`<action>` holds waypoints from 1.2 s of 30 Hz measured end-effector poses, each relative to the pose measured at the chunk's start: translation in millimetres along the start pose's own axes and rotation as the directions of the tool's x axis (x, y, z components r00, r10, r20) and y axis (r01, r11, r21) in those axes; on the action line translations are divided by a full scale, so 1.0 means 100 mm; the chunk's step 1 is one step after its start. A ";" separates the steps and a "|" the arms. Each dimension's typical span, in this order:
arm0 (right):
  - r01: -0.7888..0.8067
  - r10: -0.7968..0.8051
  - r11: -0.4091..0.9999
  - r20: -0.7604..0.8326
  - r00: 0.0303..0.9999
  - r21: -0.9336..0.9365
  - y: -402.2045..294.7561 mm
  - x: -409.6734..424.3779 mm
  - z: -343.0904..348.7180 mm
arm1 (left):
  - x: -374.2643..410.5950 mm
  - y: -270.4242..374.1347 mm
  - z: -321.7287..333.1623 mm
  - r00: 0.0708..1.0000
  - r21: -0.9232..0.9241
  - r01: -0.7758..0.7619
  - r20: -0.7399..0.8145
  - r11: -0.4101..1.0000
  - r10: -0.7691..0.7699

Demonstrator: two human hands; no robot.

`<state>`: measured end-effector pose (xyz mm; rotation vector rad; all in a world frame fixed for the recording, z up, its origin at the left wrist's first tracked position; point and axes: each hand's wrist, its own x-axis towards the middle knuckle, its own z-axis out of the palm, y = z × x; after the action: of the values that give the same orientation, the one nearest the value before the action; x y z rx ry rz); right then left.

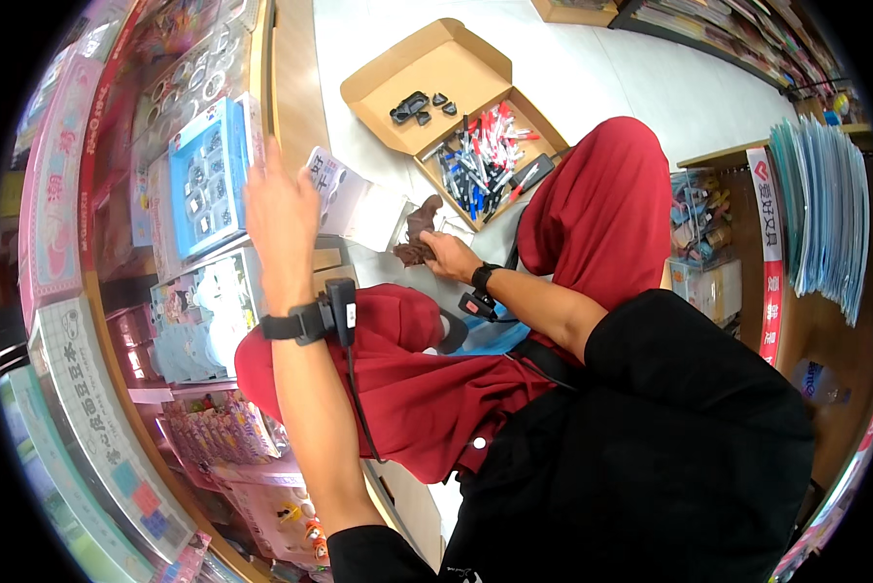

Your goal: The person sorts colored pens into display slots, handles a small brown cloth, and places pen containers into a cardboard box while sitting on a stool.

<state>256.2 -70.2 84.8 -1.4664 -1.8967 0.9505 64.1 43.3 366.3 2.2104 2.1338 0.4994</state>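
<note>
My left hand is raised beside the shelf, slightly blurred, with its thumb apart from the extended fingers. Nothing shows in its grasp; it is nearest a blue-framed display box of small items in compartments, and whether it touches the box I cannot tell. Low over the floor, my right hand grips a crumpled brown cloth. Just beyond the cloth stands an open white carton with a printed flap. An open cardboard box holds many red, blue and black pens.
Small black plastic parts lie on the cardboard lid. A black device rests at the box's right corner. Packed shelves run along my left. Blue-green folders and a clear bin stand at right. My bent knees flank the work area.
</note>
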 end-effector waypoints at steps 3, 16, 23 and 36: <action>-0.139 0.158 0.985 -0.232 0.960 0.098 0.12 0.08 -0.02 | -0.10 0.47 -0.20 0.886 -0.143 -0.414 -0.287 0.899 0.363; -0.327 0.447 0.884 -0.400 0.800 0.334 0.36 0.03 -0.02 | -0.54 -0.06 1.74 0.622 0.346 -0.766 0.611 0.541 0.490; -0.341 0.656 0.741 -0.511 0.556 0.579 0.40 0.39 0.22 | -0.39 -0.12 1.43 0.595 0.275 -0.688 0.743 0.671 0.307; -0.611 0.738 0.644 -0.160 0.656 0.460 0.82 0.45 0.63 | -0.37 -0.22 1.53 0.652 0.151 -0.515 0.707 0.844 0.272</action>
<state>243.4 -26.0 -18.4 -1.9890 -0.8078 1.2003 80.7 39.1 208.5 2.4973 1.4141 -0.6587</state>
